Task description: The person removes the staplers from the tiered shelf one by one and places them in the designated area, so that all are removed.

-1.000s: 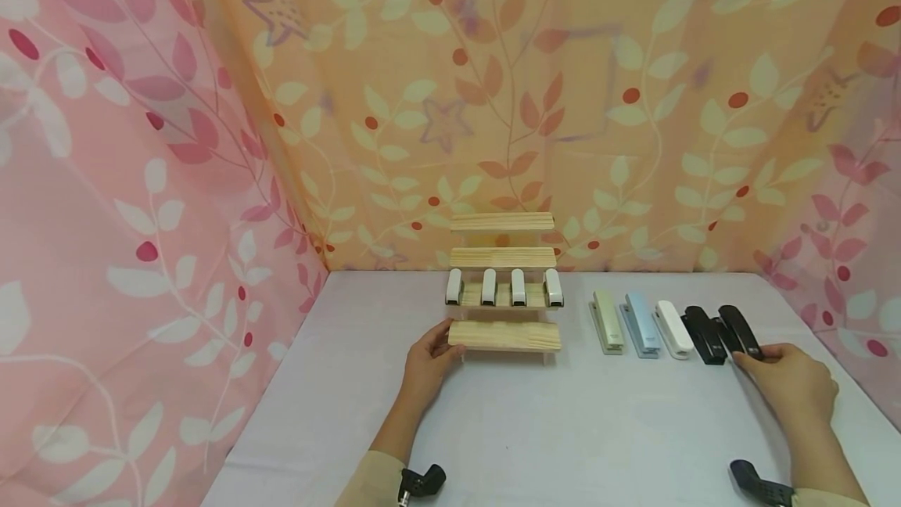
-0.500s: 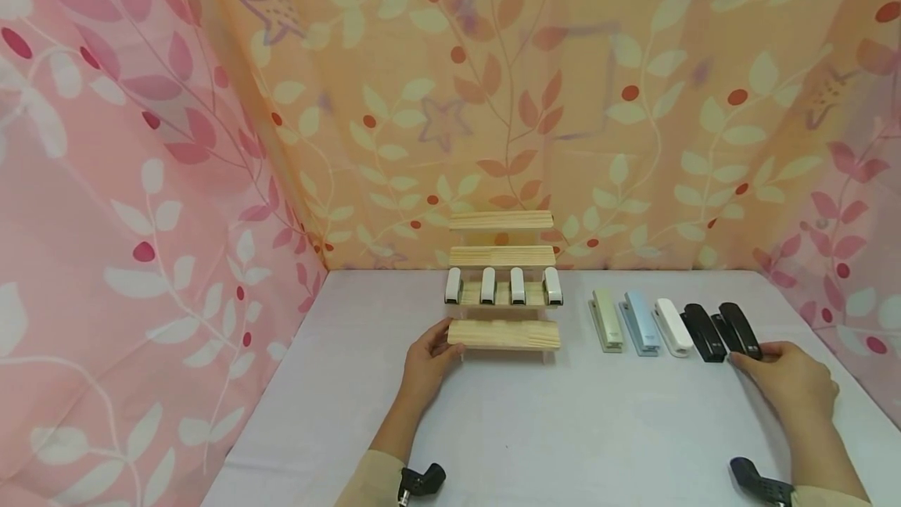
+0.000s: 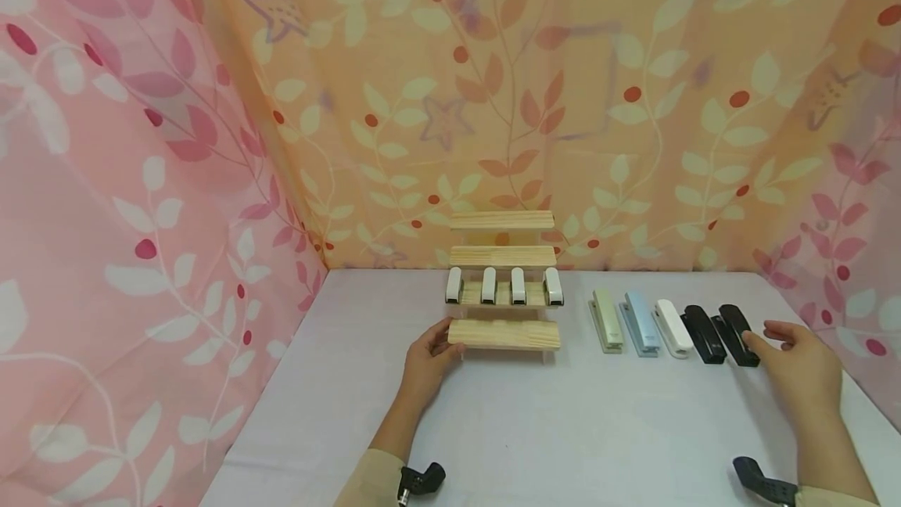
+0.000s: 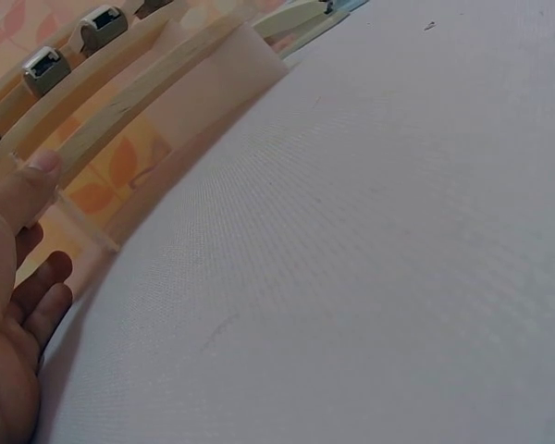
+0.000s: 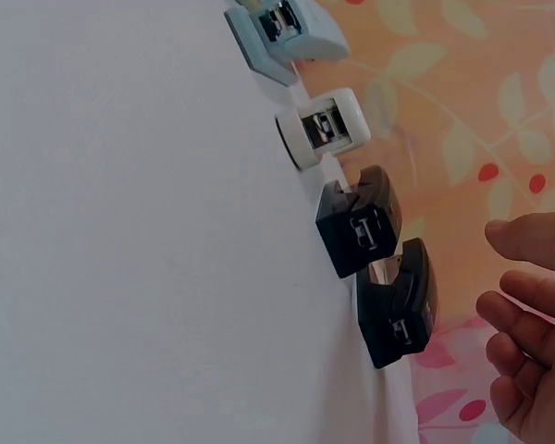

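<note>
My left hand holds the left end of the lowest board of a tiered wooden display rack with clear side panels. In the left wrist view its thumb lies at the board's end, with the other fingers curled below. White staplers, several of them, stand in a row on the second tier. My right hand hovers with loose fingers beside the rightmost black stapler, holding nothing. The right wrist view shows a gap between its fingers and that black stapler.
Left of the rightmost stapler stand another black stapler, a white stapler, a light blue stapler and a pale green stapler. Patterned curtains enclose the white table at the back and sides.
My right hand has let go of the rightmost black stapler and drawn slightly right, its fingers loosened. The left hand keeps its hold on the rack.
</note>
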`<state>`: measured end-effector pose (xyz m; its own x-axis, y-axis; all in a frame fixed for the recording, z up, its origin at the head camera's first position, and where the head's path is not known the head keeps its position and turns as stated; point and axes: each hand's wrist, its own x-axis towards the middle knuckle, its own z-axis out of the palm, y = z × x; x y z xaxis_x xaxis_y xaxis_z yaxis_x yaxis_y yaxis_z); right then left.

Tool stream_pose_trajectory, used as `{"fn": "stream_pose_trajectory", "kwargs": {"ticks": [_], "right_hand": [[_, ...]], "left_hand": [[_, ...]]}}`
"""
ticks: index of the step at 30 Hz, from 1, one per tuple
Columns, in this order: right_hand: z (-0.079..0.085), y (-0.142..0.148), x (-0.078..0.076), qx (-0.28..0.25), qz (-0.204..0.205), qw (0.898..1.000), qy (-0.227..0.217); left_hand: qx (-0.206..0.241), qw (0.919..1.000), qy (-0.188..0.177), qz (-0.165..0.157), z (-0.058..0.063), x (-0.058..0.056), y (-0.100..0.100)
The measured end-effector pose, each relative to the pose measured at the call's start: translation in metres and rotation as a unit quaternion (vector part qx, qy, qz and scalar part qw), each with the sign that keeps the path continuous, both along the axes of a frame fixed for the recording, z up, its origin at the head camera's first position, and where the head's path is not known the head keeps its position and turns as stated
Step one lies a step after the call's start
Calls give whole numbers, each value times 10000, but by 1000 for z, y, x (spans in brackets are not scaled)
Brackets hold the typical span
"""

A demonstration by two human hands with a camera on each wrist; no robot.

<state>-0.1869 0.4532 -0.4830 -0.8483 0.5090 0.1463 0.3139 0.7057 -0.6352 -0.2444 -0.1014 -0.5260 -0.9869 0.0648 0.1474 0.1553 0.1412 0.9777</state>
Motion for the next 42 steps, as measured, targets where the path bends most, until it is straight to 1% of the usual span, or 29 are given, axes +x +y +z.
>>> {"fn": "stream_pose_trajectory", "kwargs": {"ticks": [4,8,13,19,23,28,32,37,38,42], "right_hand": [[2,-12,1,158,141,9996,207],[6,-24,0,266,348,9983,384],[20,-43,0,278,492,9962,668],[39,-77,-1,32,681,9962,550],[44,-99,-7,-94,879,9944,581],[46,-125,-16,-188,1091,9922,568],[51,-151,-23,-197,1286,9880,836],[54,-181,-36,-73,1634,9793,1190],[53,-187,-38,-84,1697,9783,1190],[49,-208,-47,-111,1881,9756,1128]], "left_hand": [[37,9999,-130,-61,-5,1,0],[58,9998,-173,20,-8,3,2],[118,9998,-143,49,-10,1,4],[72,9999,-64,99,-10,-1,5],[125,9998,-34,139,-9,-1,3],[171,9998,-39,24,-8,0,1],[166,9999,7,-18,-5,0,-1],[130,9999,37,-31,-2,-1,-2],[132,9999,31,-23,-3,-2,-2],[117,9999,83,18,-18,-11,-2]]}}
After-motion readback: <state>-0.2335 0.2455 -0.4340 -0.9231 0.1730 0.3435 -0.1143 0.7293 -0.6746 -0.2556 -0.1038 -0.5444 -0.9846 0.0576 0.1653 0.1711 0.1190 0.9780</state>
